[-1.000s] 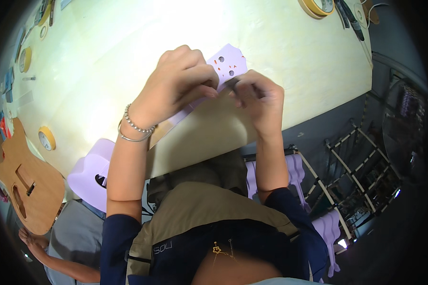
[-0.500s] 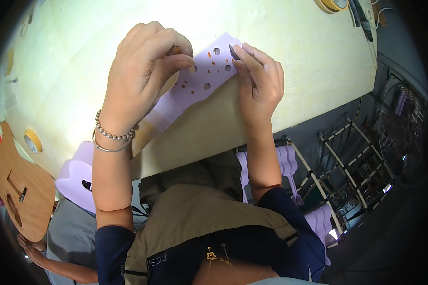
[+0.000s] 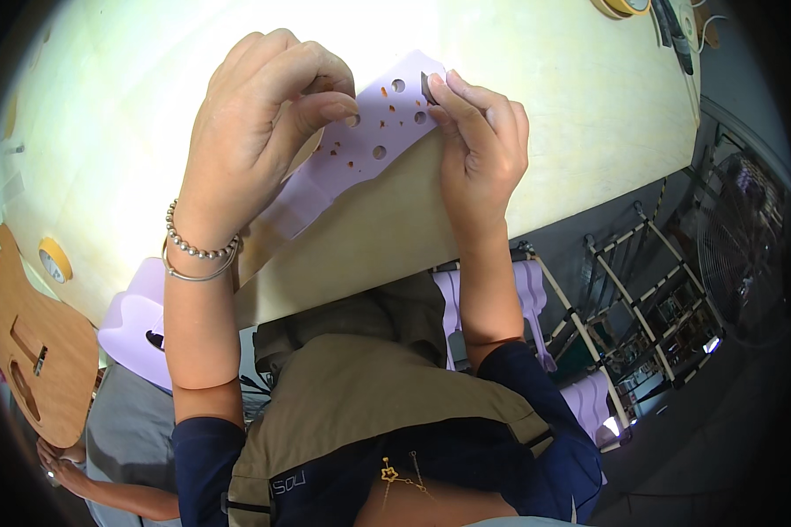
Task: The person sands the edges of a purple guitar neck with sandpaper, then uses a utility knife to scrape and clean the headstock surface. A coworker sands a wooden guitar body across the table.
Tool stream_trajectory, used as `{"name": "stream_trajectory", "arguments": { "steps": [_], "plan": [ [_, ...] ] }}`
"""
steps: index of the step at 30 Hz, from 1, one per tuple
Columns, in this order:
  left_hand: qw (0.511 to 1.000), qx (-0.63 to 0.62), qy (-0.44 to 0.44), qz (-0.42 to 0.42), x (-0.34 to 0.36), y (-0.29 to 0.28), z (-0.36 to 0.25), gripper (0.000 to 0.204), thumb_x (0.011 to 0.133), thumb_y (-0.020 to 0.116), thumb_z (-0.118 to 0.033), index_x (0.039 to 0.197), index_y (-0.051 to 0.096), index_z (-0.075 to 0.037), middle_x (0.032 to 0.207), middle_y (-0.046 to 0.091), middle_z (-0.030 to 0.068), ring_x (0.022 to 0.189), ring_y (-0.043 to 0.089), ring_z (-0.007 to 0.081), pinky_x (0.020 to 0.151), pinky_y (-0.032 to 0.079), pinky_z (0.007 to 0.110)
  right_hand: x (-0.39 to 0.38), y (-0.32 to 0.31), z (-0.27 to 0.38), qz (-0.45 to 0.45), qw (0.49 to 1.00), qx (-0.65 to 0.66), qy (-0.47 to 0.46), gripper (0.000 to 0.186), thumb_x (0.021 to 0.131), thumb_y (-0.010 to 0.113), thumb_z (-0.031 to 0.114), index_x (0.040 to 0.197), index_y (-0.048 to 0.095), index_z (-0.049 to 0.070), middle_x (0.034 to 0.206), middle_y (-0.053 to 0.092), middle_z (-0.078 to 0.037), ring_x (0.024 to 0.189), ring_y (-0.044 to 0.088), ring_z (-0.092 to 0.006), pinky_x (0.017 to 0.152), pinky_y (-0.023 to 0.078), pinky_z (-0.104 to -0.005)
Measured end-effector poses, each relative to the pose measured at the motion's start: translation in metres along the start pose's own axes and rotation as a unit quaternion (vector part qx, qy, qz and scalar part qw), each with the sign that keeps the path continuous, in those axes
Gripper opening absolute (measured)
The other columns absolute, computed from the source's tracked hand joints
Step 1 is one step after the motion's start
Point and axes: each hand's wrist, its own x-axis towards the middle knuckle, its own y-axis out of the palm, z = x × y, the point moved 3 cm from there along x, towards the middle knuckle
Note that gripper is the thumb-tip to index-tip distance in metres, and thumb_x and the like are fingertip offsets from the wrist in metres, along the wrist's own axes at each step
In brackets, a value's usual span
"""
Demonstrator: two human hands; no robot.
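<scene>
A lilac ukulele headstock with round peg holes and small orange-brown specks lies slanted over the table. Its neck runs down toward a lilac ukulele body, partly behind my left forearm. My left hand is curled with thumb and fingers together at the headstock's left edge, by a hole. What lies inside that pinch is hidden. Between thumb and fingers, my right hand holds a small dark flat piece, which looks like folded sandpaper, against the headstock's right edge near the tip.
The pale table spreads under the work. A roll of yellow tape sits at the left, near a brown guitar body. Another person's hand shows below it. A rack with lilac parts and a fan stand at right.
The dark piece has turned, showing more of its flat face, and sits slightly higher along the headstock's edge. My left hand keeps its pinch, and the whole view has shifted a little.
</scene>
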Motion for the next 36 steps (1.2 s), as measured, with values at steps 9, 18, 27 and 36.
{"name": "stream_trajectory", "arguments": {
  "steps": [9,18,27,36],
  "plan": [
    [1.0,0.018,-0.011,0.011,-0.0004,-0.0002,0.0005,0.006,0.078,0.066,-0.012,0.078,0.061,-0.008,0.068,0.053,0.0025,0.07,0.047,0.0217,0.067,0.038,0.033,0.0001,-0.0008,-0.0022,-0.006,0.999,0.038,0.033,0.04,0.061,0.078,-0.004,0.097,0.076,0.013,0.091,0.068,-0.001,0.078,0.054,-0.0176,0.064,0.05,-0.0272],
    [0.997,0.027,-0.01,0.065,-0.0012,-0.0024,0.0019,0.018,0.091,0.057,-0.021,0.088,0.06,-0.003,0.077,0.047,0.0029,0.071,0.043,0.0155,0.069,0.038,0.027,-0.0011,0.0003,-0.0031,0.003,1.0,0.001,-0.01,0.038,0.062,0.078,-0.002,0.097,0.075,0.013,0.091,0.067,-0.002,0.075,0.054,-0.0181,0.063,0.048,-0.0275],
    [0.998,0.03,-0.01,0.063,-0.0012,-0.0028,0.0032,0.015,0.089,0.058,-0.018,0.088,0.06,-0.003,0.077,0.049,0.0027,0.072,0.044,0.0152,0.069,0.038,0.027,0.0062,-0.0047,-0.0079,0.047,0.998,0.033,-0.027,0.038,0.062,0.076,-0.005,0.097,0.075,0.012,0.09,0.067,-0.002,0.077,0.055,-0.0182,0.062,0.05,-0.0272],
    [0.997,0.018,-0.03,0.064,-0.0041,-0.0031,0.008,0.013,0.088,0.058,-0.016,0.087,0.06,-0.003,0.076,0.048,0.003,0.072,0.044,0.0159,0.07,0.038,0.027,0.0047,-0.0039,-0.0052,0.03,0.999,0.042,0.003,0.039,0.062,0.076,-0.006,0.097,0.075,0.013,0.091,0.067,-0.001,0.079,0.055,-0.0178,0.065,0.05,-0.027]
  ]
}}
